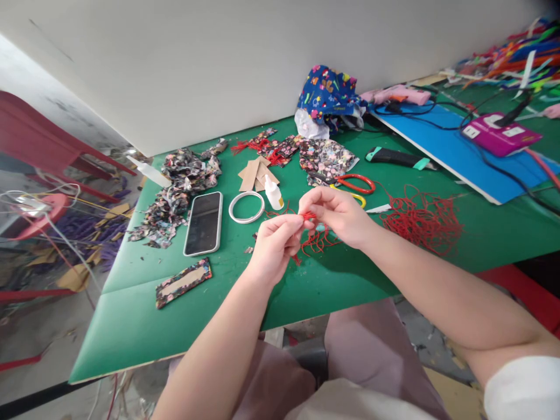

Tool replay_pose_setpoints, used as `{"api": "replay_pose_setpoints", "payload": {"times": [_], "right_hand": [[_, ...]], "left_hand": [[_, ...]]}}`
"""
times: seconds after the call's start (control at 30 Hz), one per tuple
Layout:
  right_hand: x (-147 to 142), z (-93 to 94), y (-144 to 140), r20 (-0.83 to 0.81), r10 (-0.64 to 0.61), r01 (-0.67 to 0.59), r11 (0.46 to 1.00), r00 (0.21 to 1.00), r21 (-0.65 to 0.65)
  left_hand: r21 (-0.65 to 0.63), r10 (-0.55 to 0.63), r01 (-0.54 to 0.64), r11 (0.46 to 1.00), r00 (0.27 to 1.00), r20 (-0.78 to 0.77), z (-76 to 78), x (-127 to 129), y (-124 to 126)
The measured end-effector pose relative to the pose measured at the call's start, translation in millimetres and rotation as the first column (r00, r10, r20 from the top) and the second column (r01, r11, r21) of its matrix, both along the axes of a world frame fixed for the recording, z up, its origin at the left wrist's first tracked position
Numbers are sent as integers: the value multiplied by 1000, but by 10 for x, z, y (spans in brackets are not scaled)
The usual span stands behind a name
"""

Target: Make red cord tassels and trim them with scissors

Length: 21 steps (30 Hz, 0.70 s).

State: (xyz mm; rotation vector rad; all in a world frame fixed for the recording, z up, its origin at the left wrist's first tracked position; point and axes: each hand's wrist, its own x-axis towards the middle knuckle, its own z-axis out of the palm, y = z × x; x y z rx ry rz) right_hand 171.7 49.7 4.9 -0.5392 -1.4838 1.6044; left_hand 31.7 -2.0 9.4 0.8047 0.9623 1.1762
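No lettering can be read, the marks on the purple box (490, 140) being too small.

A small, bunched tuft of thin red cord (308, 216) is being pinched above the worktop (131, 326), hovering between its front and back edges.

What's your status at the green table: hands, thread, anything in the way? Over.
Left hand, right hand: both pinching red thread. Loose thread pile off to the right, might snag. White bottle just beyond left hand.
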Motion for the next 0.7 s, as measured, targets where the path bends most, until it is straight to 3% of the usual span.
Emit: {"api": "replay_pose_setpoints", "payload": {"times": [0.23,0.4,0.47,0.7], "right_hand": [[4,-3,2,-8,6,-6,1000,1000,7],[7,-5,8,87,-40,45,997,995,-58],[-8,-11,3,158,-33,40,998,987,-41],[-78,-65,-32,134,-200,192,979,971,72]], "left_hand": [[21,15,-15,1000,1000,1,-7,-2,4],[148,232,-220,964,970,-76,-56,6,14],[229,286,-251,940,949,-132,-85,3,13],[521,456,-184,833,761,-461,-95,-27,-9]]}}
